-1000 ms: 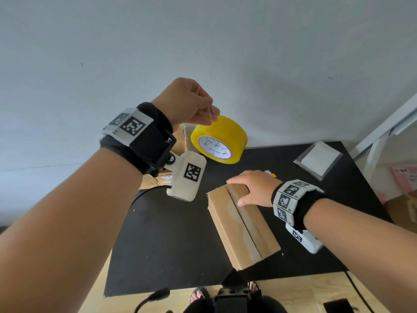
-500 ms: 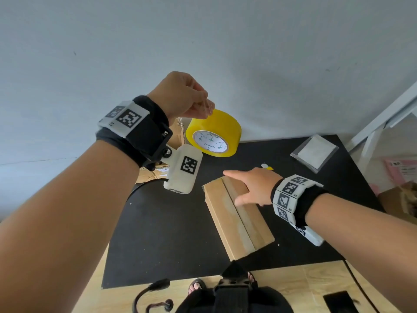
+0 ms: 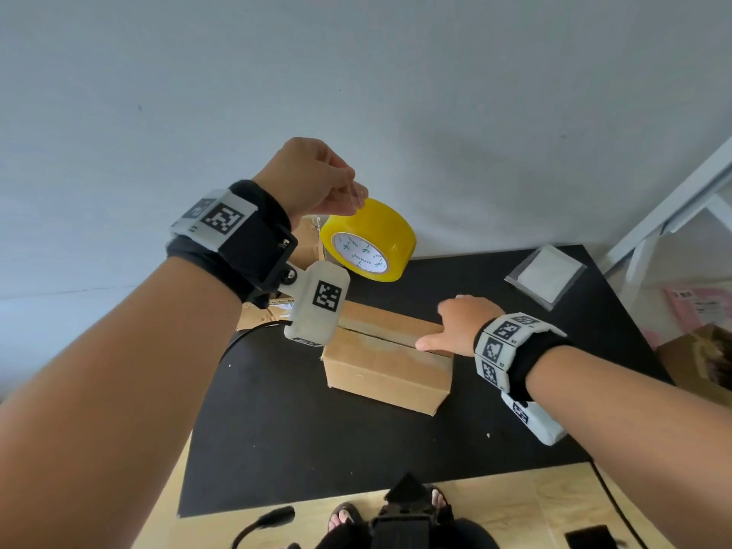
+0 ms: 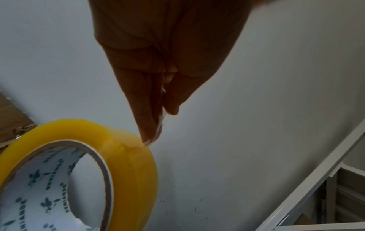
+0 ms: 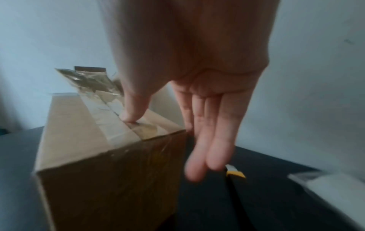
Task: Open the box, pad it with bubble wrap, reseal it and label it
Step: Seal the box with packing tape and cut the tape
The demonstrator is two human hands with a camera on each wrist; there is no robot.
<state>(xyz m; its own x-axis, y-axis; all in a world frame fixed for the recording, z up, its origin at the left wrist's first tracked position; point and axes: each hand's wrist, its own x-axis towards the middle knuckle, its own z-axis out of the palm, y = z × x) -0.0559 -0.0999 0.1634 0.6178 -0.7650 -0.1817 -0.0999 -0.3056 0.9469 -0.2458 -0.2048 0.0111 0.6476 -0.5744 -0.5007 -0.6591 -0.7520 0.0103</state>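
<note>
A closed brown cardboard box (image 3: 380,362) (image 5: 82,140) lies on the black table mat (image 3: 277,429), old clear tape along its top seam. My right hand (image 3: 455,330) (image 5: 177,121) rests on the box's right end: the thumb presses the top by the seam and the straight fingers hang down past the far edge. My left hand (image 3: 317,184) (image 4: 158,125) is raised above the mat and pinches the loose end of the tape, so the yellow tape roll (image 3: 368,243) (image 4: 79,171) dangles from it.
A white pad in a clear sleeve (image 3: 544,271) lies at the mat's back right. A yellow-tipped cutter (image 5: 235,171) lies on the mat behind the box. More cardboard (image 3: 273,311) sits at the back left, white shelving (image 3: 673,215) and a carton (image 3: 701,362) to the right.
The right hand has turned the box from lengthwise to crosswise on the mat. The left hand still holds the tape end, with the roll hanging slightly lower from it.
</note>
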